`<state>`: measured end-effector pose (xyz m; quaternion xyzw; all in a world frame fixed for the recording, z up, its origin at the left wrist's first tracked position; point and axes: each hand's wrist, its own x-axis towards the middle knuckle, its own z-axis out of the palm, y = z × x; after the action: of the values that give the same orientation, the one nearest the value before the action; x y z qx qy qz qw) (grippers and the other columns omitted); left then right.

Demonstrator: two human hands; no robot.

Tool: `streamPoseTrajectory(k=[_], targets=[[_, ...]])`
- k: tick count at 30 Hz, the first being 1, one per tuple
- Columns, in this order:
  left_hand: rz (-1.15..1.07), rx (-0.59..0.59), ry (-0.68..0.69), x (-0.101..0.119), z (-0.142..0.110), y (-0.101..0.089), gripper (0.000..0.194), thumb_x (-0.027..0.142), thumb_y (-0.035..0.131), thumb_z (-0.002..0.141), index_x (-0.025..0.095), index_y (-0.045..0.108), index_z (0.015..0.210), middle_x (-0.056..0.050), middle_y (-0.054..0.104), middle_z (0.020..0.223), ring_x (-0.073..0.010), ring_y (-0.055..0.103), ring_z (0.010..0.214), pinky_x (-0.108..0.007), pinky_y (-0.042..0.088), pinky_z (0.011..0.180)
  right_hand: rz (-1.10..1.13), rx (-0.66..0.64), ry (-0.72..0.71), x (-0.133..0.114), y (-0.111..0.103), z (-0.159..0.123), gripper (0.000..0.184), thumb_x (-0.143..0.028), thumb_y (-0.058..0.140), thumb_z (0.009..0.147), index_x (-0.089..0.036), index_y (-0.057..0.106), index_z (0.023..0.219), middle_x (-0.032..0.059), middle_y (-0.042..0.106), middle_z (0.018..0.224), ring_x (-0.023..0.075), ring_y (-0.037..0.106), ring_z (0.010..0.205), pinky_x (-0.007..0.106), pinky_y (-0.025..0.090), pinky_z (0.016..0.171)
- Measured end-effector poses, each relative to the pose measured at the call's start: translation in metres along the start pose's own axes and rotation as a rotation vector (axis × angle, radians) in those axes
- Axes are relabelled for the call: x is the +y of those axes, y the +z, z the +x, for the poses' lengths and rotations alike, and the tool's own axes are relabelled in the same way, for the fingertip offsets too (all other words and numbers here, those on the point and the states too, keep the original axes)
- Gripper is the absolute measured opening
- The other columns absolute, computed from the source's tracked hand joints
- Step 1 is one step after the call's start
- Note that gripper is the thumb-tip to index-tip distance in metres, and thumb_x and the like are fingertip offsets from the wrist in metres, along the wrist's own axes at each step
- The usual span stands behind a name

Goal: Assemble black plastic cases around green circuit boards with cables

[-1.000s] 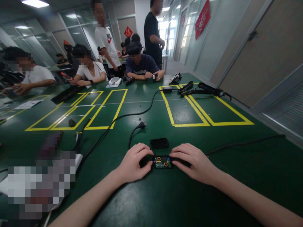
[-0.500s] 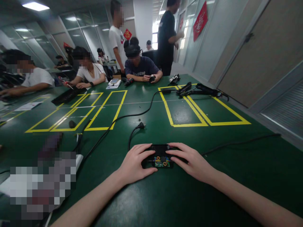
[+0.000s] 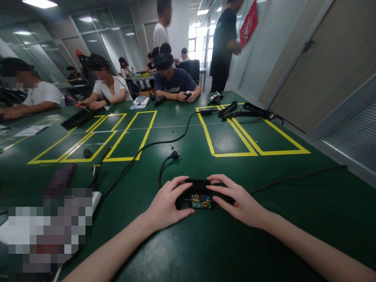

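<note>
A small green circuit board (image 3: 201,201) with ring-shaped copper coils lies in an opened black casing on the table. Behind it, a black plastic cover (image 3: 198,185) is held on edge or tilted; its exact angle is hard to tell. My left hand (image 3: 173,199) is closed around the left end, fingertips on the cover and thumb by the board's near edge. At the right end, my right hand (image 3: 235,199) has its fingertips on the cover, with its lower finger or thumb beside the board. A black cord with a plug (image 3: 175,154) curves behind my left hand.
Yellow tape outlines (image 3: 235,155) mark the green table (image 3: 188,250). Black tools (image 3: 255,111) lie at the far right. A long black cable (image 3: 164,142) crosses the middle. One co-worker (image 3: 178,84) sits opposite handling a small object; others sit at left.
The cover has tilted slightly between my hands, and its inner face looks darker. My right fingers have risen a little. Two standing people in the background have shifted right.
</note>
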<state>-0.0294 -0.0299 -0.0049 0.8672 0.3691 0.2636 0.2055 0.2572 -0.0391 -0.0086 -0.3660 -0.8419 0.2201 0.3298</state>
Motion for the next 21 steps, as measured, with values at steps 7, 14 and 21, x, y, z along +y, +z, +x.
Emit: streamPoseTrajectory(k=[7,14,21], targets=[[-0.047,-0.010,0.026,0.0013,-0.0002,0.0007,0.070,0.021,0.084,0.080,0.027,0.056,0.145,-0.013,0.056,0.148,-0.0306,0.059,0.135,-0.049,0.055,0.111,-0.090,0.008,-0.019,0.0033,-0.0009,-0.0013,0.037,-0.017,0.060,0.098,-0.026,0.069,0.132,0.0126,0.065,0.138,0.0279,0.064,0.130,0.050,0.056,0.108],[-0.076,-0.012,0.075,0.0021,0.0005,-0.0009,0.067,0.016,0.080,0.083,0.027,0.055,0.145,-0.013,0.053,0.147,-0.0283,0.061,0.131,-0.047,0.056,0.110,-0.046,0.047,-0.073,0.0015,-0.0026,-0.0003,0.037,-0.017,0.056,0.100,-0.025,0.067,0.134,0.0129,0.065,0.135,0.0247,0.065,0.126,0.043,0.059,0.104],[-0.094,0.024,0.117,0.0055,0.0014,-0.0048,0.046,0.014,0.079,0.084,0.023,0.063,0.125,-0.012,0.058,0.134,-0.0257,0.064,0.123,-0.039,0.059,0.101,-0.039,0.075,-0.202,-0.0020,-0.0043,0.0014,0.031,-0.012,0.057,0.098,-0.024,0.070,0.124,0.0124,0.067,0.126,0.0220,0.069,0.116,0.038,0.062,0.095]])
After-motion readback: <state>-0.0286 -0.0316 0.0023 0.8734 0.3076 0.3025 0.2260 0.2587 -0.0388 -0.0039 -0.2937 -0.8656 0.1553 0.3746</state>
